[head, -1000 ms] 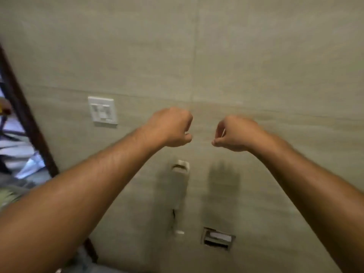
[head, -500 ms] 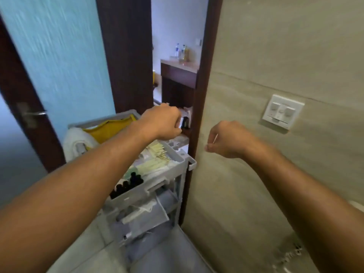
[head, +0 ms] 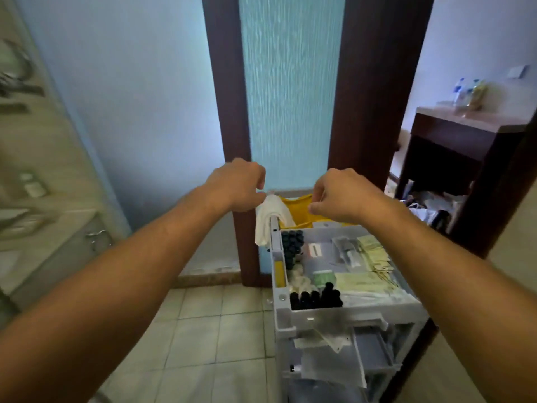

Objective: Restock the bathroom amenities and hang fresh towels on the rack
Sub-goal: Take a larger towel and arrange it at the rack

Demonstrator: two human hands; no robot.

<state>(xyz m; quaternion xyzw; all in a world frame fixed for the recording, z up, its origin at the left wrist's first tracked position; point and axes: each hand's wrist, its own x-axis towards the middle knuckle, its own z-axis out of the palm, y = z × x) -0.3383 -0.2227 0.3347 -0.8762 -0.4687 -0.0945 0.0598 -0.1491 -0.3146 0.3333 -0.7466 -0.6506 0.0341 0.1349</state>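
From the head camera, the white towel (head: 268,219) hangs over the far left corner of the cart (head: 348,313). It is draped on the upright there, so its long axis runs straight down toward the floor. The left hand (head: 236,186) is the nearer hand. It sits just above and to the left of the towel, fingers curled, with the fingertips at the topmost fold. Whether they pinch the cloth or only touch it cannot be told.

The right hand (head: 340,196) hovers over the yellow bag (head: 296,205) at the cart's far edge, to the right of the towel and apart from it. Its fingers are curled in, thumb against forefinger, with nothing visible between them.

Nearer the person, the top tray holds dark bottles (head: 315,298) along its near edge and pale sachets (head: 373,257) toward its right edge. Both hands are beyond these.

Judging by this layout, lifting the towel calls for a short pull up and toward the left, led by the left hand, until the cloth clears the upright.
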